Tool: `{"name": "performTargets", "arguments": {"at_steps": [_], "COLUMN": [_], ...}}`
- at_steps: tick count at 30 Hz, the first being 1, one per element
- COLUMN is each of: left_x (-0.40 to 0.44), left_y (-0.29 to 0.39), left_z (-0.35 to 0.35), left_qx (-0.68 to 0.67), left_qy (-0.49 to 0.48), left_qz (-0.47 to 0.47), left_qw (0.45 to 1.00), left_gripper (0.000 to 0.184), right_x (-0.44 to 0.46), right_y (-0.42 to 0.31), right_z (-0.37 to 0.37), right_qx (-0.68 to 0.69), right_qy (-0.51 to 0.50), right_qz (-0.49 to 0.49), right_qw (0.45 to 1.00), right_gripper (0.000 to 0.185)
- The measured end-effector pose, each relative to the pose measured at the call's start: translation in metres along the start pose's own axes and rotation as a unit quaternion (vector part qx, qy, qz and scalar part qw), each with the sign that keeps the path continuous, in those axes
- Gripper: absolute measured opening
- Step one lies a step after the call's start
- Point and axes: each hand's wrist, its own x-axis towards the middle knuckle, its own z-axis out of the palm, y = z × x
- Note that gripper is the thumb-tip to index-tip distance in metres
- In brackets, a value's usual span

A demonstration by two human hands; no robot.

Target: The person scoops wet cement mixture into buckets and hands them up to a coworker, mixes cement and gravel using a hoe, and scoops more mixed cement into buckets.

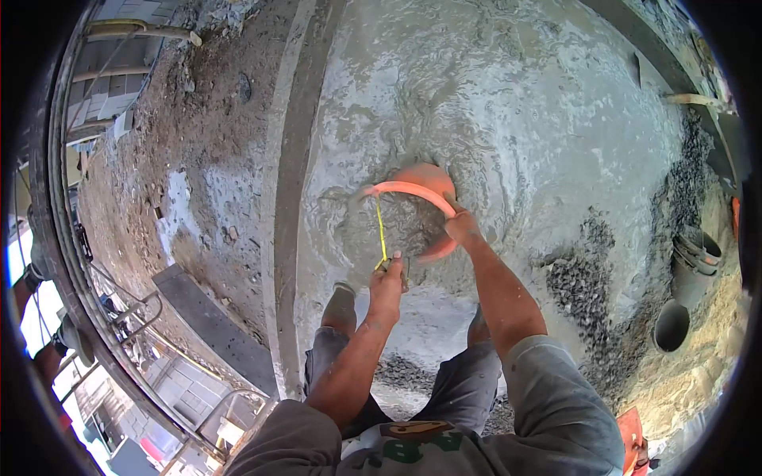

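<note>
I judge the orange bucket [426, 174] slippery and heavy with wet concrete [414, 222], best held by its rim, which the right hand [463, 228] clasps, the left hand [387, 287] pinching the yellow cord [382, 230].

The right grip [462, 228] holds an orange bucket [421, 190] at wet concrete [476, 103].

Orange bucket [425, 191], tipped over in wet grey concrete [516, 119]; thin yellow strap [382, 226] running from rim.

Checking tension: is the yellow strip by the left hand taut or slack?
Taut, it seems: the yellow strip runs nearly straight from the left hand to the orange rim.
</note>
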Motion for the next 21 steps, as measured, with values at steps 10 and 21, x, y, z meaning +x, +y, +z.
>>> {"name": "performTargets", "arguments": {"at_steps": [10, 21], "left_x": [-0.099, -0.210], "left_y": [0.036, 0.139], "left_z": [0.058, 0.015], "left_qx": [0.271, 0.172], "left_qy": [-0.100, -0.253], "left_qz": [0.124, 0.063], "left_qw": [0.949, 0.950], "left_gripper": [0.020, 0.030], "right_x": [-0.074, -0.268], "right_y": [0.145, 0.011], "right_z": [0.002, -0.085], "right_qx": [0.067, 0.050], "right_qy": [0.127, 0.268], "right_qz": [0.225, 0.151], "right_qw": [0.964, 0.950], "right_gripper": [0.031, 0.037]}}
